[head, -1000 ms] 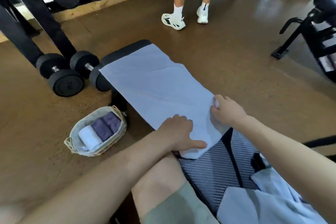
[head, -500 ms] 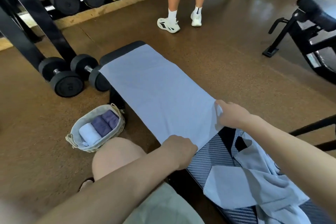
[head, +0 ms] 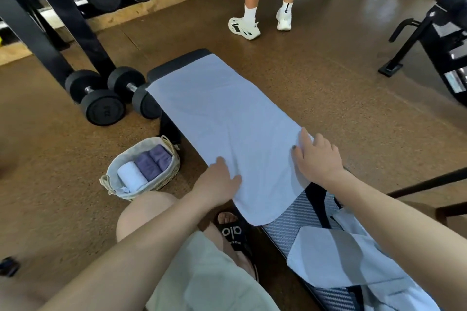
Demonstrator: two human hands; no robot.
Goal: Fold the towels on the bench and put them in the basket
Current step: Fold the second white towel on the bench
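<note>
Now both hands lie flat on the towel (head: 227,118) spread along the bench (head: 298,225), where half a second ago they pinched its near corners. The left hand (head: 217,182) and right hand (head: 316,159) press with fingers straight, gripping nothing. The towel looks laid out and smoothed, ready for its first fold. The basket (head: 166,179) waits beside the bench, holding three rolled towels.

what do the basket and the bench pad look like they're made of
Basket: seems woven wicker or straw, tan and matte, with a pale cloth liner; braided strands show along its rim. Bench pad: probably vinyl, with a glossy grey carbon-weave pattern and black trim.
</note>
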